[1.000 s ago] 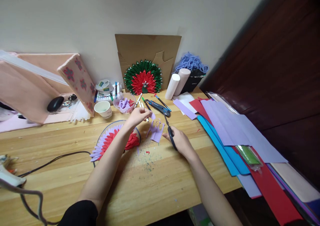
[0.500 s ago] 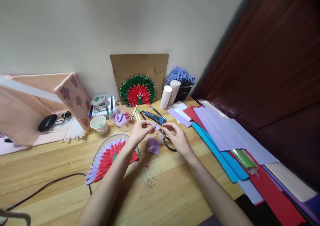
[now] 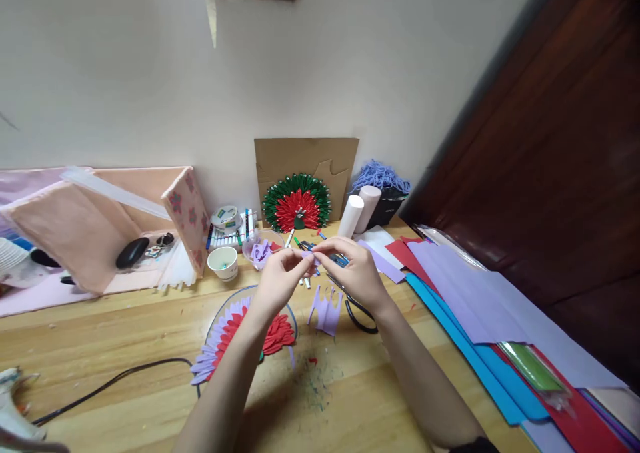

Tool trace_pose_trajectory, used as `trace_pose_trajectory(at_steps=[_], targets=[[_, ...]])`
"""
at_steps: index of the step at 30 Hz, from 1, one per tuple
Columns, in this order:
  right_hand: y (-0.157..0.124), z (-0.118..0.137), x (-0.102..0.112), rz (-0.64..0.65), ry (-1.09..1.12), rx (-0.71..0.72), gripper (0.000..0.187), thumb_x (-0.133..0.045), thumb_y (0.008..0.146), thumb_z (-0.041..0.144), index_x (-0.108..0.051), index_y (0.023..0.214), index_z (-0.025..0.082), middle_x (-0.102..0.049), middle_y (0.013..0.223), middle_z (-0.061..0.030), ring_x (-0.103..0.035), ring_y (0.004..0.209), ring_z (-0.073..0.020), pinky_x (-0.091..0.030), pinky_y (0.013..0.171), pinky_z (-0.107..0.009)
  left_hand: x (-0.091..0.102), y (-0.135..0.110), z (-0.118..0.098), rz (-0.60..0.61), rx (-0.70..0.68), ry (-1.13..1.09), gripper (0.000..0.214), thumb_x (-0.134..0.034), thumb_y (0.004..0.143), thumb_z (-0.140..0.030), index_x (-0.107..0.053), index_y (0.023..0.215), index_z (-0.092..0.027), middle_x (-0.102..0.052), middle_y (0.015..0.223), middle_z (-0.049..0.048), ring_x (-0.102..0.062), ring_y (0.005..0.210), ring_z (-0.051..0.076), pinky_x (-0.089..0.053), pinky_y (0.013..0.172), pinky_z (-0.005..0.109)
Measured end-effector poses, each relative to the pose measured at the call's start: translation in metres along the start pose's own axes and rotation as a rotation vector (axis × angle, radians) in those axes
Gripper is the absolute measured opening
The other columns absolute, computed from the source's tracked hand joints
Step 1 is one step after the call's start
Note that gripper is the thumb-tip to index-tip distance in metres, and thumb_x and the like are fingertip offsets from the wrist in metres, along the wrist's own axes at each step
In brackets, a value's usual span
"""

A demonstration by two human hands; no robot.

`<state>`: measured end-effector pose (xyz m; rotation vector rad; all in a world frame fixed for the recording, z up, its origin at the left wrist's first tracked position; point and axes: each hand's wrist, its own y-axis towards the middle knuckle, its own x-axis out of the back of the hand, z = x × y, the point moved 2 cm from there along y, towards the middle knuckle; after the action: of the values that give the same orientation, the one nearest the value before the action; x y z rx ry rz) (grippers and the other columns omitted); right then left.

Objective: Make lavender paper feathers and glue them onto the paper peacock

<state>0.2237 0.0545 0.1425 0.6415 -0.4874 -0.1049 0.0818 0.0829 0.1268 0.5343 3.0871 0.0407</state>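
Observation:
My left hand (image 3: 279, 281) and my right hand (image 3: 353, 271) are raised over the table and meet fingertip to fingertip, pinching a small lilac paper piece (image 3: 309, 256) between them. Below them lies a cut lilac paper scrap (image 3: 327, 311) with strips cut into it. Black-handled scissors (image 3: 358, 312) rest on the wood beside it, partly under my right wrist. A round paper fan of red and lilac petals (image 3: 235, 329) on a clear plate lies under my left forearm.
Coloured sheets (image 3: 480, 286) spread over the right side of the table. At the back stand a cardboard with a green-red fan (image 3: 298, 203), paper rolls (image 3: 351, 214), markers (image 3: 227, 238), a cup (image 3: 223, 262) and a bowl of lilac pieces (image 3: 260, 249). A black cable (image 3: 115, 381) crosses the left.
My right hand put the scissors down on the table and came up to the left hand; both now pinch the small lilac piece. The view tilted upward.

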Motion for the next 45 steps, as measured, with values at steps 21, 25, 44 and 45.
trace_pose_trajectory(at_steps=[21,25,44,45], targets=[[-0.016,0.020,0.015,-0.016,-0.164,0.553,0.024,-0.055,0.080,0.006,-0.056,0.097,0.023,-0.068,0.088,-0.0024,-0.064,0.090,-0.0168,-0.055,0.077,-0.031,-0.005,-0.027,-0.029,0.084,-0.099,0.101,0.022,-0.052,0.082,-0.030,-0.067,0.076,-0.015,-0.067,0.075,0.0041,-0.060,0.069,0.013,-0.047,0.067,0.023],[-0.016,0.016,0.016,0.030,-0.197,0.577,0.025,-0.054,0.081,0.007,-0.057,0.101,0.023,-0.069,0.092,-0.0035,-0.064,0.093,-0.0170,-0.055,0.079,-0.032,-0.006,-0.024,-0.025,0.028,-0.093,0.109,0.026,-0.051,0.082,-0.034,-0.064,0.071,-0.015,-0.065,0.071,0.0034,-0.059,0.068,0.013,-0.047,0.066,0.024],[-0.010,0.020,0.021,-0.045,-0.030,0.253,0.015,-0.062,0.080,0.013,-0.067,0.091,0.022,-0.069,0.084,-0.0019,-0.064,0.078,-0.0149,-0.052,0.071,-0.029,-0.005,-0.031,-0.030,-0.037,-0.246,0.227,0.022,-0.052,0.085,-0.032,-0.067,0.086,-0.015,-0.066,0.077,0.0043,-0.059,0.071,0.013,-0.048,0.067,0.025],[-0.010,0.020,0.021,-0.043,-0.023,0.239,0.015,-0.062,0.080,0.014,-0.068,0.091,0.022,-0.069,0.084,-0.0019,-0.064,0.078,-0.0150,-0.052,0.071,-0.029,-0.005,-0.032,-0.030,-0.038,-0.252,0.230,0.022,-0.052,0.085,-0.032,-0.067,0.086,-0.015,-0.066,0.076,0.0041,-0.060,0.071,0.013,-0.048,0.067,0.025]])
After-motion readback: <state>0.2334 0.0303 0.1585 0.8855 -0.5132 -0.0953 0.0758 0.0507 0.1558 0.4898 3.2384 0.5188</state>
